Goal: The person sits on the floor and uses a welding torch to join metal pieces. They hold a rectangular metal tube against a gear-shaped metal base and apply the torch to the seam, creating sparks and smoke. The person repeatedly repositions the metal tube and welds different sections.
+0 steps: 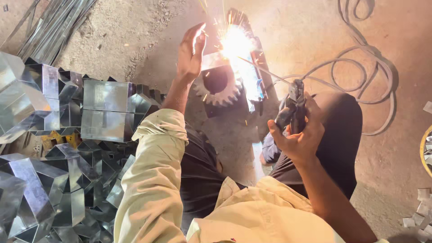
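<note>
Dusty concrete floor (135,31), sandy brown, scattered with grit; view straight down over a crouching person in a cream shirt and dark trousers.

Far left: bundle of thin metal strips (54,22) lying diagonally on the floor. Below it, filling the left side from mid-height to the near edge: heap of shiny folded sheet-metal boxes (67,135), open-ended, stacked at mixed angles, touching one another. The person's left sleeve overlaps the heap's right edge.

Left hand (191,51): raised, fingers together and extended, palm turned toward the glare. It touches or hovers at the left edge of a small sheet-metal piece (213,60); contact cannot be told because of the light. Nothing is enclosed in the fingers.

Centre: toothed gear wheel (218,85) with a dark bore lies flat on the floor, just near-side of the sheet-metal piece. Bright welding arc (234,42) with sparks sits at the far right of the piece, washing out detail around it.

Right hand (299,137): fingers wrapped tight around the electrode holder (292,105), dark, pointing far-left. A thin welding rod (265,69) runs from the holder to the arc.

Right: grey cable (360,67) loops across the floor. Near right edge: small pale metal offcuts (420,211).
</note>
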